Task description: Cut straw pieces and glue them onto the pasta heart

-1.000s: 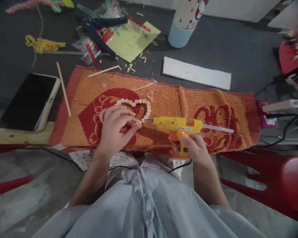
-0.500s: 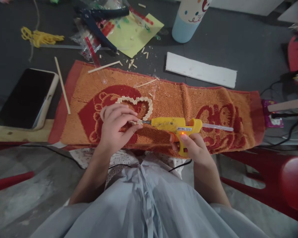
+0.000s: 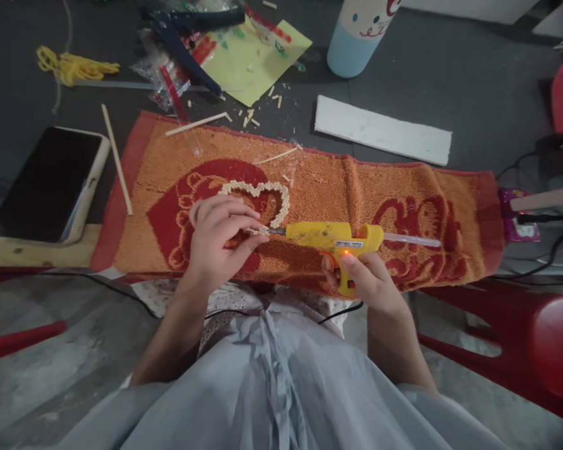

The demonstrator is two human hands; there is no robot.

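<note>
A yellow glue gun [image 3: 319, 233] is gripped in my right hand [image 3: 368, 275], with fingers at its orange trigger and a small orange light glowing. A translucent glue stick [image 3: 413, 240] pokes out of its back. Its metal nozzle meets the pale pieces by my left fingertips. My left hand [image 3: 223, 234] is closed, thumb and fingers pinching the lower part of a heart-shaped outline [image 3: 284, 203] of short pale stick pieces. The hand covers the heart's left side. Beneath lies an orange and red towel [image 3: 319, 181].
Thin wooden sticks [image 3: 117, 159], dark-handled pliers [image 3: 182, 59], yellow paper [image 3: 263, 69] and cut stick bits lie beyond the towel. A phone [image 3: 47, 181] rests at left, yellow cord [image 3: 77, 67] behind it. A white strip [image 3: 382, 130] and a bottle [image 3: 356, 40] are farther back.
The camera view has shifted very slightly. Both hands, the glue gun and the heart keep the same positions relative to one another.
</note>
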